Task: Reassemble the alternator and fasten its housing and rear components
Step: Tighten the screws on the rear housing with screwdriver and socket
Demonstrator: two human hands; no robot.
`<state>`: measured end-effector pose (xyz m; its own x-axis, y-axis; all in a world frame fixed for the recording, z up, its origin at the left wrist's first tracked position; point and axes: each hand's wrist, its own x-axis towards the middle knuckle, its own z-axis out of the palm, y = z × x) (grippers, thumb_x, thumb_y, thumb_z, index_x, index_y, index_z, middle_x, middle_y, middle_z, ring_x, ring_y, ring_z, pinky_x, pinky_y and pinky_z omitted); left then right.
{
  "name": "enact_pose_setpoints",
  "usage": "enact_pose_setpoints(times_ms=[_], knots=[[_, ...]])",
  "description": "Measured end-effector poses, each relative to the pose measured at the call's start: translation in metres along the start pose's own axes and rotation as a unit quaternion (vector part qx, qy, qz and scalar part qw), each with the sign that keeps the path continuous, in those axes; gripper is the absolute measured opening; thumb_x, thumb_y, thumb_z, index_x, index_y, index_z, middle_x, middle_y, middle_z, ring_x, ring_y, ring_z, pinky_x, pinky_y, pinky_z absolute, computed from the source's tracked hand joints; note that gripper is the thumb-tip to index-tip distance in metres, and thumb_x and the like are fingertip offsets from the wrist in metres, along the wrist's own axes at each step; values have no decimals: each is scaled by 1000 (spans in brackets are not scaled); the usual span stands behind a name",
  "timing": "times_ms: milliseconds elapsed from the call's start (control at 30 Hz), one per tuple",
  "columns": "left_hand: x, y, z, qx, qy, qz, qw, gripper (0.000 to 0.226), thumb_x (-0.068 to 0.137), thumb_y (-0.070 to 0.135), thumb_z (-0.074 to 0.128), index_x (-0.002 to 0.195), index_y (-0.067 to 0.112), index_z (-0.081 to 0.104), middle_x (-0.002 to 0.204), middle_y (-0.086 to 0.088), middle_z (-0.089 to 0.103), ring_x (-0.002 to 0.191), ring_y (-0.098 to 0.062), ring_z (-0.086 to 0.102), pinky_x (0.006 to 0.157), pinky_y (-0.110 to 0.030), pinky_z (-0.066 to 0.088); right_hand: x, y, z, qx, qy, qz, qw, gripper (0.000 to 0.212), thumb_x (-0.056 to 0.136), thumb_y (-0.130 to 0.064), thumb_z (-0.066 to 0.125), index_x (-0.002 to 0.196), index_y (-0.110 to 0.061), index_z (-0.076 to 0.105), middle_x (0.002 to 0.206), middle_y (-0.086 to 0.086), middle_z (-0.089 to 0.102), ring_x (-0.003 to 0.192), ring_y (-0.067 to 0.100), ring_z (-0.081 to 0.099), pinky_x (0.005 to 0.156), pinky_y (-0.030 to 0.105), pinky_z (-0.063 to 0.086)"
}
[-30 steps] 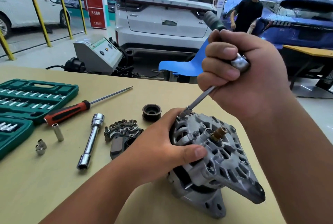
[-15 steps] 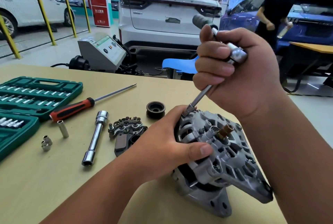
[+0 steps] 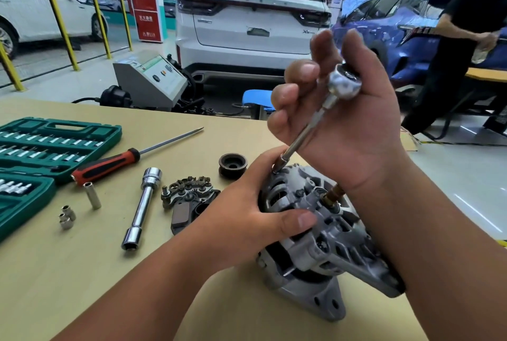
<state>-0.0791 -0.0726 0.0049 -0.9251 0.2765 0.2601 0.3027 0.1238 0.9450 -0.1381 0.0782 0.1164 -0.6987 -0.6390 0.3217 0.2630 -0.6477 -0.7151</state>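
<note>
The grey alternator (image 3: 329, 233) stands on the wooden table (image 3: 82, 272) with its rear housing facing up and a brass terminal stud showing. My left hand (image 3: 241, 220) grips its left side, thumb across the housing. My right hand (image 3: 356, 126) holds a chrome ratchet (image 3: 345, 81) above it, fingers loosely curled around the head; the handle is hidden behind them. A thin extension bar (image 3: 304, 132) runs down from the ratchet to a small socket (image 3: 279, 163) seated at the housing's top-left edge.
Left of the alternator lie the rectifier and regulator assembly (image 3: 189, 195), a black pulley (image 3: 232, 165), a chrome tube wrench (image 3: 142, 207), a red-handled screwdriver (image 3: 109, 165), loose sockets (image 3: 67, 217) and an open green socket case (image 3: 55, 143). A person (image 3: 461, 39) stands beyond the table at the right.
My right hand has loosened from a tight fist and turned, so the ratchet head now shows and its handle has swung out of sight. My left hand still holds the alternator.
</note>
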Motion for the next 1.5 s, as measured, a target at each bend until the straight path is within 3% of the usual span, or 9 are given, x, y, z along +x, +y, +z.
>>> enact_pose_setpoints(times_ms=[200, 433, 633, 867, 967, 1100, 1300, 1400, 1500], knots=[[0, -1, -1, -14, -10, -3, 1000, 80, 70, 70, 89, 139, 51, 54, 129, 9, 76, 118, -17, 75, 104, -50, 57, -2, -6, -34, 7, -169, 18, 985, 48, 80, -40, 86, 122, -21, 73, 112, 15, 67, 110, 39, 58, 98, 64, 38], [3, -7, -2, 1, -2, -9, 1000, 85, 68, 77, 88, 141, 52, 52, 131, 10, 75, 121, -19, 74, 106, -55, 55, 11, -2, -40, 39, -72, -41, 996, 30, 72, -47, 77, 88, -23, 78, 84, 0, 68, 83, 24, 64, 78, 38, 49], [2, -6, -3, 7, -5, -11, 1000, 83, 69, 77, 88, 140, 53, 52, 131, 11, 75, 121, -17, 74, 106, -55, 54, 7, -1, -43, 15, -167, -47, 985, 32, 72, -36, 90, 99, -20, 82, 87, 7, 76, 83, 29, 71, 81, 45, 55], [1, -6, -3, 8, -11, -16, 1000, 86, 65, 81, 87, 139, 57, 51, 132, 14, 74, 122, -15, 73, 107, -52, 55, 6, 2, -43, -116, -85, -176, 974, 26, 86, -42, 76, 101, -22, 80, 94, 8, 76, 77, 26, 71, 69, 34, 56], [1, -6, -3, 7, -8, -18, 1000, 86, 64, 81, 87, 138, 58, 51, 131, 15, 74, 121, -14, 74, 106, -50, 56, 3, 2, -37, -333, 2, -321, 887, 19, 104, -32, 61, 104, -20, 75, 97, 14, 73, 74, 30, 72, 65, 36, 55], [0, -6, -2, 7, -5, -17, 1000, 86, 64, 81, 87, 139, 57, 52, 132, 14, 74, 121, -15, 74, 107, -51, 55, -4, -1, -21, -604, 77, -453, 652, 15, 107, -14, 53, 110, -22, 65, 101, 12, 70, 84, 28, 73, 71, 43, 57], [0, -4, -2, 9, -4, -21, 1000, 87, 64, 82, 87, 139, 57, 52, 133, 15, 74, 121, -16, 74, 106, -51, 55, -15, -21, 19, -845, 146, -198, 476, 30, 101, -21, 51, 127, -35, 53, 86, -13, 59, 78, 20, 58, 63, 37, 45], [0, -3, -2, 27, 1, -18, 999, 89, 61, 88, 83, 139, 58, 51, 130, 17, 74, 119, -13, 74, 105, -50, 57, -29, -37, 31, -859, 121, -63, 494, 27, 98, -28, 46, 118, -44, 37, 82, -11, 51, 66, 15, 52, 55, 34, 35], [-1, -3, -2, 29, 4, -18, 999, 90, 60, 89, 83, 139, 58, 51, 131, 17, 74, 119, -14, 74, 104, -51, 57, -41, -54, 39, -838, 69, -6, 541, 15, 93, -55, 48, 107, -53, 42, 86, -14, 60, 70, 6, 57, 61, 37, 46]])
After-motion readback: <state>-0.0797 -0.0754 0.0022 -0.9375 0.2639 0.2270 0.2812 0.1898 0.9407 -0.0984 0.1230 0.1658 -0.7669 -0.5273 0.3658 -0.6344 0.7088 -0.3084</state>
